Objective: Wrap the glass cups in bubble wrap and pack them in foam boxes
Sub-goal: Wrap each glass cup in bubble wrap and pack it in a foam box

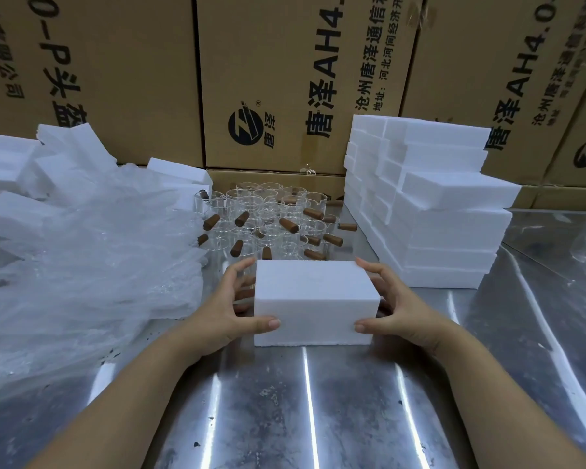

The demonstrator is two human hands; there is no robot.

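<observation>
A closed white foam box (313, 301) stands on the metal table (318, 411) in front of me. My left hand (232, 311) grips its left end, thumb on the front face. My right hand (394, 309) grips its right end the same way. Behind the box stand several clear glass cups (271, 218) with brown wooden handles. A heap of clear bubble wrap (82, 252) lies to the left. What the box contains is hidden.
A tall stack of white foam boxes (430, 204) rises at the right. More foam pieces (17, 177) lie at the far left behind the wrap. Big cardboard cartons (271, 79) wall off the back.
</observation>
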